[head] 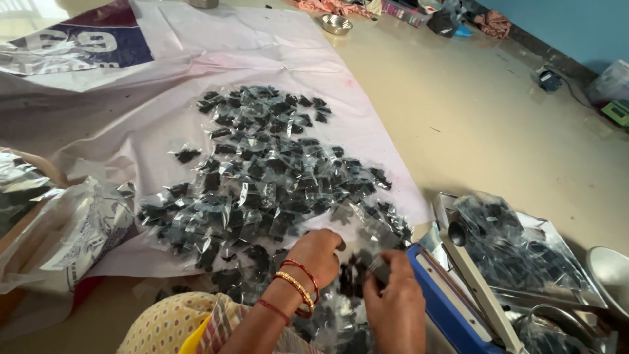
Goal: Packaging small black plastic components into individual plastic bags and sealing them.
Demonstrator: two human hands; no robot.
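Note:
A wide pile of small clear packets (268,177) with dark contents lies on a white sheet (275,46) spread on the floor. My left hand (319,252), with red and gold bangles at the wrist, rests on the near edge of the pile, fingers curled over some packets. My right hand (393,298) is close beside it, pinching one small clear packet (367,265) with dark contents between the fingers. A blue and white heat sealer (458,288) stands just right of my right hand.
A clear bag of dark pieces (517,246) lies on a metal tray at the right. A steel bowl rim (609,272) shows at the far right, another steel bowl (335,24) far back. Crumpled plastic bags (72,229) lie at the left. Clutter lines the blue wall.

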